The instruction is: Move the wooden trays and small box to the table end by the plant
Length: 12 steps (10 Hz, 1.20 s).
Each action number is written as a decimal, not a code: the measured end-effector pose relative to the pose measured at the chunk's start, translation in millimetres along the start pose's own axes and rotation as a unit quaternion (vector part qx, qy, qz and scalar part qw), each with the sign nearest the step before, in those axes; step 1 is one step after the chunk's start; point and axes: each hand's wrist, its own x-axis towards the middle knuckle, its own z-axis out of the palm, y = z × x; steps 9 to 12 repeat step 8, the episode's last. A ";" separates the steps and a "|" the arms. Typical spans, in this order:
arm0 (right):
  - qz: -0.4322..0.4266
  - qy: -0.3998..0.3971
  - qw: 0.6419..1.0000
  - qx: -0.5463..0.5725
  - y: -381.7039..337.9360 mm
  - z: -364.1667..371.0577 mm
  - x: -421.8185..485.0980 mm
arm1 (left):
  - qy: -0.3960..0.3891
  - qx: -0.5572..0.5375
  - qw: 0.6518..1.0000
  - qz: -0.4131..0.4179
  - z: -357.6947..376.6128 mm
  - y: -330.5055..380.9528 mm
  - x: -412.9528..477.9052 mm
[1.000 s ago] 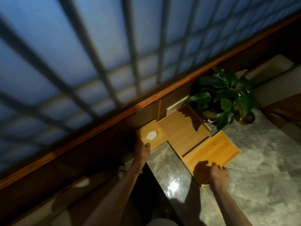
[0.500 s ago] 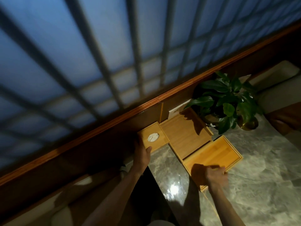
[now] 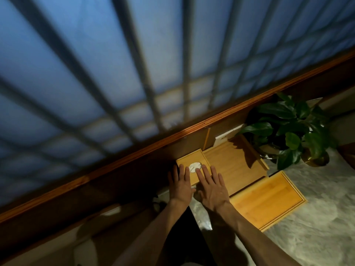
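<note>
A small square wooden box (image 3: 194,160) with a pale round opening on top sits at the table's far corner by the wall. My left hand (image 3: 180,184) lies flat on its near left side, fingers spread. My right hand (image 3: 211,185) lies flat across the box's near right corner and onto the wooden tray (image 3: 236,164) beside it. A second wooden tray (image 3: 267,198) lies nearer, to the right, touching the first. A leafy potted plant (image 3: 288,127) stands just right of the far tray.
The table (image 3: 317,217) has a grey marble top; its left edge runs under my forearms. A wooden sill (image 3: 134,160) and a gridded blue window rise behind. A brass pot (image 3: 315,160) holds the plant. Pale cushions sit at far right.
My right hand left the near tray and moved left onto the small box. My left hand shifted from the box's side to lie flat on it. The camera view moved closer.
</note>
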 end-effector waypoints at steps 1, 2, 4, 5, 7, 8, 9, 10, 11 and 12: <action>-0.005 -0.003 1.000 -0.003 0.2 2.9 0.1 | -0.009 0.057 0.998 0.004 0.0 4.6 3.6; -0.008 -0.011 1.000 -0.008 1.4 0.8 0.0 | -0.007 0.081 0.997 0.016 0.7 7.7 5.3; 0.004 -0.049 0.999 0.001 0.3 -13.6 -2.4 | 0.014 0.105 0.994 0.035 -7.9 4.3 1.9; 0.006 -0.084 0.996 -0.007 -3.0 -26.9 -3.1 | -0.022 0.087 0.996 -0.008 -19.1 5.7 -2.6; -0.013 -0.004 1.000 0.024 8.0 -71.7 -32.2 | -0.003 0.073 0.997 -0.004 -52.1 5.8 -24.8; 0.017 0.008 1.000 0.020 22.8 -104.9 -51.3 | -0.035 0.039 0.999 -0.011 -88.6 16.0 -39.7; 0.017 0.008 1.000 0.020 22.8 -104.9 -51.3 | -0.035 0.039 0.999 -0.011 -88.6 16.0 -39.7; 0.017 0.008 1.000 0.020 22.8 -104.9 -51.3 | -0.035 0.039 0.999 -0.011 -88.6 16.0 -39.7; 0.017 0.008 1.000 0.020 22.8 -104.9 -51.3 | -0.035 0.039 0.999 -0.011 -88.6 16.0 -39.7; 0.017 0.008 1.000 0.020 22.8 -104.9 -51.3 | -0.035 0.039 0.999 -0.011 -88.6 16.0 -39.7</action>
